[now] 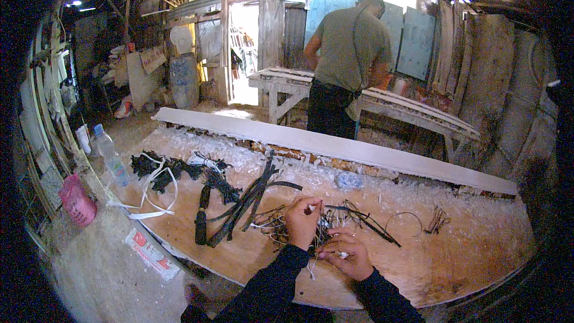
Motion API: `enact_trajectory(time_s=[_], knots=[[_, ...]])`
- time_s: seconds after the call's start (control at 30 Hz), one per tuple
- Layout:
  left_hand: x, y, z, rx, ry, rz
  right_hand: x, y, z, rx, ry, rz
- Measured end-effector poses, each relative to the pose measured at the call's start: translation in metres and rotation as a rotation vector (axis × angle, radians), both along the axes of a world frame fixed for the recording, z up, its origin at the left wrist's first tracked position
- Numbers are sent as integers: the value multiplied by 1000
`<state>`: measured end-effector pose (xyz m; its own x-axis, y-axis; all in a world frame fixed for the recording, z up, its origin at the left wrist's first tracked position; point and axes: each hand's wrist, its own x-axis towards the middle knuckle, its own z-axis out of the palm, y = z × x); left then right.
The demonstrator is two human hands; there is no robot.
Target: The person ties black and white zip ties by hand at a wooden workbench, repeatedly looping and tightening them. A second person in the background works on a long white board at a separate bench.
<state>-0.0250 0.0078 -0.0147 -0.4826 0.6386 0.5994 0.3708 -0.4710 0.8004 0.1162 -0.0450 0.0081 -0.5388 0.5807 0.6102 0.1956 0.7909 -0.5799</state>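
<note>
A tangle of thin black and white cords (272, 222) lies on the wooden table, under and around both my hands. With fingers pinched, my left hand (301, 227) is closed at the upper side of this bunch, and a small white bit shows between the fingers. Lower and to the right, my right hand (350, 257) is closed on the strands, another white bit showing at its fingers. Exactly which cord each hand grips is partly hidden. Dark flat strips (254, 194) lie left of my hands, beside a black wrapped bundle (202, 218).
A long white plank-like piece (335, 143) runs along the table's far edge. Dark cord bundles (161, 170), a white strap (158, 209) and a clear bottle (110, 152) stand left. A pink bag (78, 200) sits beyond the left edge. Another person (353, 42) works at a far bench (412, 104).
</note>
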Motion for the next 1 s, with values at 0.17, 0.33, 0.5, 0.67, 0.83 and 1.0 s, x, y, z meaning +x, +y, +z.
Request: enact_trajectory(time_s=[0.17,0.33,0.5,0.67,0.83,1.0], knots=[[0,0,7,50,32,-24,0,5,5,74,-27,-36],[-1,0,7,-94,62,-194,0,2,3,-84,111,-55],[3,3,8,17,69,-553,7,13,1,-259,323,-328],[3,-9,8,-515,-189,-1074,22,37,-9,-225,492,-536],[5,-16,12,-590,-139,-1360,42,67,-18,-247,511,-679],[17,-26,13,-571,27,-1480,50,68,-18,-436,570,-511]])
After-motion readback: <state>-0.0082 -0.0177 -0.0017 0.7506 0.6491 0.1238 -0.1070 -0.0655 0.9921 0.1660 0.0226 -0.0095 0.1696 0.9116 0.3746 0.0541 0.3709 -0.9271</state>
